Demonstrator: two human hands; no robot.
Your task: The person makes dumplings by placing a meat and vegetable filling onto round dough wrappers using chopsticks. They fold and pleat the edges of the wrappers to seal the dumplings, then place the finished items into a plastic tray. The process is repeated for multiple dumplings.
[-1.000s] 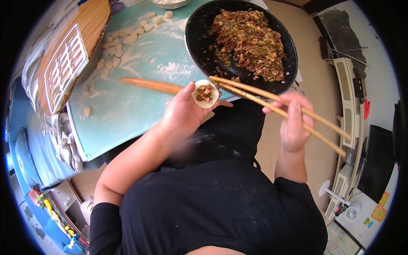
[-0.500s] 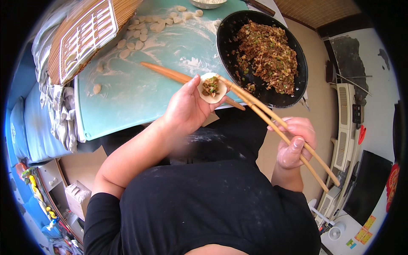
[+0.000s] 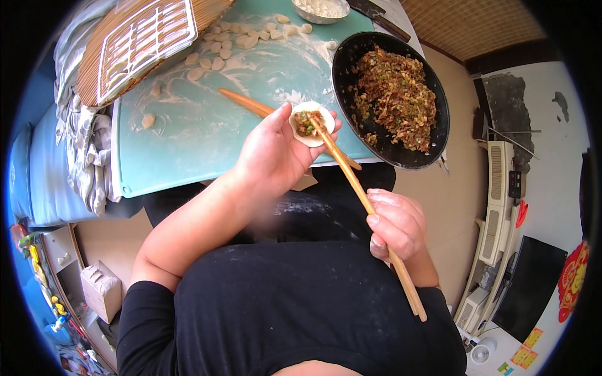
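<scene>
In the palm and fingers of my left hand [image 3: 269, 147] rests a round dumpling wrapper [image 3: 316, 139] with brown and green filling [image 3: 304, 125] at its middle. My right hand [image 3: 399, 224] grips a pair of long wooden chopsticks [image 3: 351, 177], held close together, and their tips press into the filling. Behind my left hand a tapered wooden rolling pin [image 3: 241, 100] lies on the floured teal mat [image 3: 163, 166], partly hidden by the hand. A black pan [image 3: 342, 75] heaped with minced filling [image 3: 401, 94] stands to the right of the wrapper.
Several small dough pieces [image 3: 218, 64] are scattered across the back of the mat. At the back left, a white compartment tray [image 3: 147, 47] sits on a round woven mat [image 3: 94, 69]. A metal bowl of flour [image 3: 321, 11] and a dark-handled knife [image 3: 392, 28] are at the far edge.
My right hand has moved left and inward. The chopsticks have come together, and their tips have shifted from the wrapper's edge into the filling. My left hand stays nearly in place.
</scene>
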